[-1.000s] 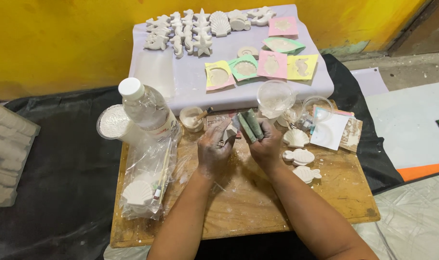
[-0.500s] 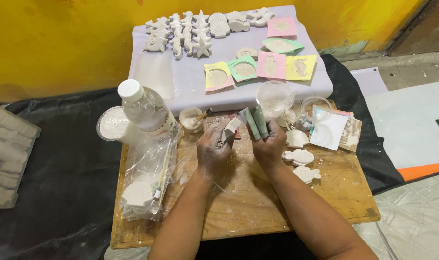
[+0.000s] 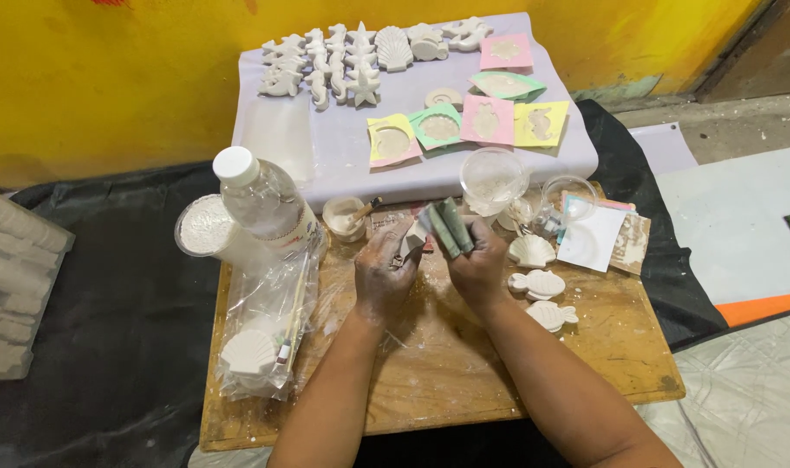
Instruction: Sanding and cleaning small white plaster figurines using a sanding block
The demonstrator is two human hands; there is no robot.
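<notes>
Both hands meet over the far middle of a wooden board point(image 3: 464, 364). My left hand point(image 3: 385, 276) pinches a small white plaster piece point(image 3: 410, 238) dusted with powder. My right hand point(image 3: 477, 264) grips a folded grey-green pad point(image 3: 450, 228), tilted up and held against that piece. Three white plaster casts lie just right of my right hand: a shell point(image 3: 531, 251) and two fish point(image 3: 540, 283) point(image 3: 552, 315).
A clear bottle point(image 3: 265, 201), a powder cup point(image 3: 204, 228) and a small cup with a stick point(image 3: 345, 217) stand at the board's far left. A plastic bag with a shell cast point(image 3: 252, 351) lies left. A lavender tray point(image 3: 326, 160) behind holds coloured moulds and several casts.
The grey-green pad has tipped more upright against the white piece. Both hands stay at the same spot on the board.
</notes>
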